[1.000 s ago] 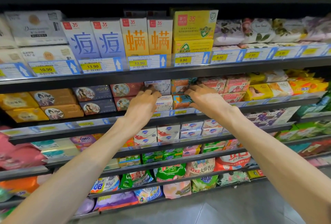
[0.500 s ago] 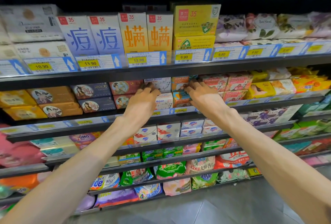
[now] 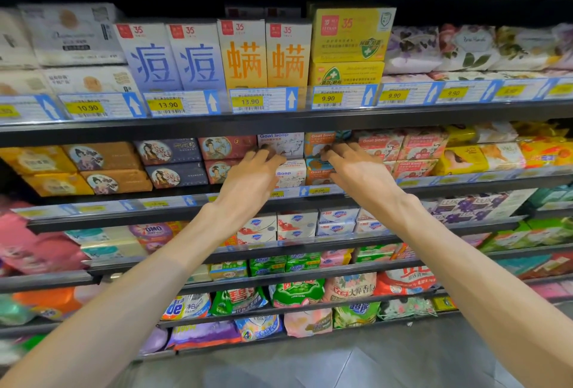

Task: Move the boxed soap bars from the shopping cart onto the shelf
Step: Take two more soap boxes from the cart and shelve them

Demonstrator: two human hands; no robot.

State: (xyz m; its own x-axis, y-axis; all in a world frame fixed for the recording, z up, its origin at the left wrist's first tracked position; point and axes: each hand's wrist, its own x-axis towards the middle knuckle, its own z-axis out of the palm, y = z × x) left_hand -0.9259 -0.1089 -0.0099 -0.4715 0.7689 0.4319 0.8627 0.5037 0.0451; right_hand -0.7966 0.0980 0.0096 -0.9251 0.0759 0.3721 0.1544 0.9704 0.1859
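On the second shelf (image 3: 279, 201) two white Goat Soap boxes (image 3: 283, 144) are stacked, and beside them on the right two orange and teal Goat Soap boxes (image 3: 317, 141). My left hand (image 3: 251, 178) reaches in with its fingertips touching the left end of the white boxes. Fingertips of my right hand (image 3: 356, 170) rest on the front of the orange and teal boxes. Neither hand is wrapped round a box. The shopping cart is out of view.
Pink Goat Soap boxes (image 3: 412, 147) sit right of my right hand, and dark portrait boxes (image 3: 173, 164) sit left of my left hand. The shelf above carries tall boxes (image 3: 245, 55) behind price tags (image 3: 262, 100). Lower shelves hold soap bars and detergent bags (image 3: 297, 294).
Both hands stay at the Goat Soap boxes. My right fingertips have crept slightly upward, from the lower teal box toward the upper one. The view has shifted a little.
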